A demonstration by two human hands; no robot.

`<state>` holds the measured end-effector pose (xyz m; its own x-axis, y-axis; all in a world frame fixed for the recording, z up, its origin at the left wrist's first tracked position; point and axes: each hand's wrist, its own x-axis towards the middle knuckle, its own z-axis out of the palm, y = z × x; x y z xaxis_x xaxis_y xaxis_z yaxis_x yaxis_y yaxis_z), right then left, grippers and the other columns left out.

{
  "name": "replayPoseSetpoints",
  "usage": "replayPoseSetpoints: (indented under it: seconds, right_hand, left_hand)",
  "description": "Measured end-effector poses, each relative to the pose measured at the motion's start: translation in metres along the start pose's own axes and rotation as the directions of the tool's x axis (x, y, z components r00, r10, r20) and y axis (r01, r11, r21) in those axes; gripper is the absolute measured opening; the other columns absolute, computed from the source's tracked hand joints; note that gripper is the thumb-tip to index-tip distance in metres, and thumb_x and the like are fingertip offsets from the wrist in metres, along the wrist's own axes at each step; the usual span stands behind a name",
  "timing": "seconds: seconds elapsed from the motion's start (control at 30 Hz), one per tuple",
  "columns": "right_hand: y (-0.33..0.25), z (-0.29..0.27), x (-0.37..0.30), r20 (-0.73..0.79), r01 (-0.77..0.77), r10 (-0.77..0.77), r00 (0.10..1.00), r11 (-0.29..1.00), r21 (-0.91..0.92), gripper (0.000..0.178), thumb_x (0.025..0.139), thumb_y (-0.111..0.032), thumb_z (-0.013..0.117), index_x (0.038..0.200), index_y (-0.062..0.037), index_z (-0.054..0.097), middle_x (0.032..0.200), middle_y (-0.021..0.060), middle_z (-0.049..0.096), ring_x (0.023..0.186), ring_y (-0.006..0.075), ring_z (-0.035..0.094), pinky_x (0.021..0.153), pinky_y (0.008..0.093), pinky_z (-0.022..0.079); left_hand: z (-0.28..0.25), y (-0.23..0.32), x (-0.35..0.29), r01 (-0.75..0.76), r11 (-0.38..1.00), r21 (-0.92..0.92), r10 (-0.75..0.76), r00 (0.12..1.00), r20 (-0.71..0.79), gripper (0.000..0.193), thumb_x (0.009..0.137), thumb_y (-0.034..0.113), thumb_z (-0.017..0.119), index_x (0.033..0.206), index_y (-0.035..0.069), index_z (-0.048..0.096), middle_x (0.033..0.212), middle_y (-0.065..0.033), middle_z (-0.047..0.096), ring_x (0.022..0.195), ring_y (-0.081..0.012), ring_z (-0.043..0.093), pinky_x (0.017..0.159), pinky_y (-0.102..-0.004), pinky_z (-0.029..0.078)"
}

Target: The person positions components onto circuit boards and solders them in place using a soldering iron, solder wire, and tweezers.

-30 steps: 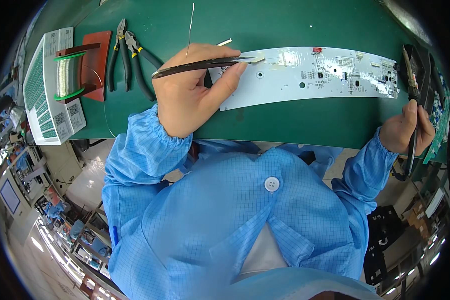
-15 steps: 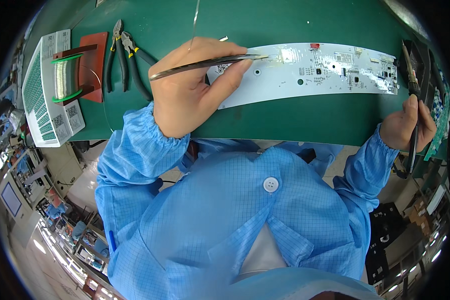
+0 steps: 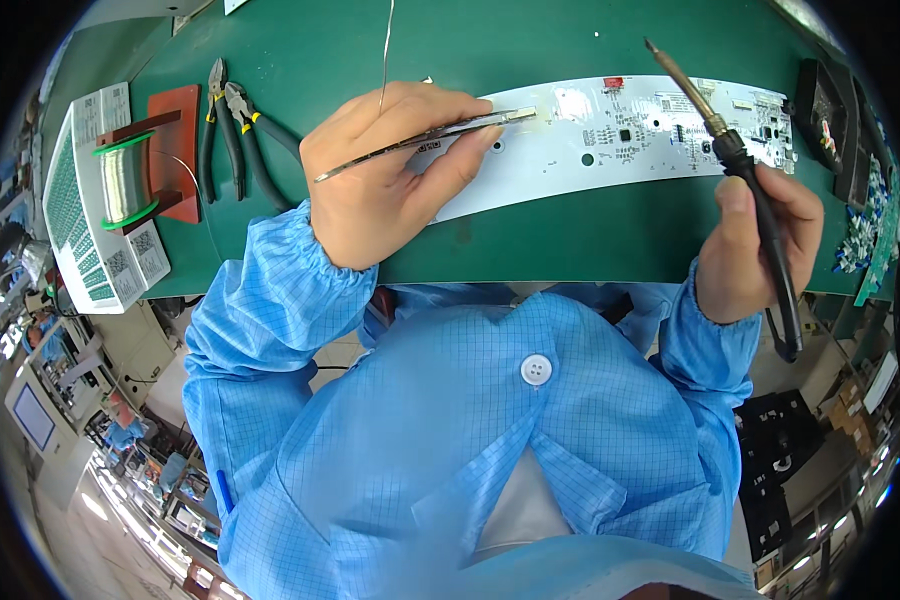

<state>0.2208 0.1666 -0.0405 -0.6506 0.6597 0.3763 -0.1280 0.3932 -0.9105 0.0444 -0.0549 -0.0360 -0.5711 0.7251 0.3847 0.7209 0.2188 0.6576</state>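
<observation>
Left hand [image 3: 385, 180] pinches tweezers [image 3: 420, 140] onto the white circuit board [image 3: 610, 135], upper centre on the green counter [image 3: 590, 235]. Right hand [image 3: 750, 250] grips the soldering iron [image 3: 730, 160], tip raised above the board. Soldering step judged in hand; next move calls for lowering the tip precisely.

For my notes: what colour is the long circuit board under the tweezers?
White, lying on the green mat; the circuit board shows in the head view.
</observation>
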Motion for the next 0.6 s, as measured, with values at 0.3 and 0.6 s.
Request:
replayPoseSetpoints:
  seconds: [0.3, 0.6]
  right_hand:
    - [-0.0011, 0.0039, -0.0045, 0.128, 0.06, -0.059, 0.99, 0.998, -0.01, 0.036, 0.082, 0.004, 0.072, 0.112, 0.001, 0.051, 0.093, 0.0127, 0.063, 0.078, 0.0128, 0.062, 0.072, 0.0235, 0.051]
    - [0.0001, 0.0029, -0.0064, 0.149, 0.106, -0.098, 0.984, 0.993, -0.045, 0.035, 0.081, 0.002, 0.072, 0.11, 0.0011, 0.051, 0.092, 0.0131, 0.062, 0.075, 0.0133, 0.062, 0.069, 0.0233, 0.051]
  left_hand:
    - [-0.0011, 0.0016, 0.0014, 0.083, 0.996, -0.04, -0.082, 0.997, 0.015, 0.022, 0.075, 0.012, 0.082, 0.095, 0.005, 0.074, 0.087, -0.009, 0.072, 0.071, -0.0205, 0.067, 0.063, -0.0282, 0.053]
    - [-0.0013, 0.0003, 0.0, 0.096, 0.994, -0.05, -0.094, 0.995, 0.026, 0.022, 0.076, 0.011, 0.081, 0.095, 0.005, 0.073, 0.088, -0.0099, 0.072, 0.072, -0.0212, 0.067, 0.064, -0.0282, 0.052]
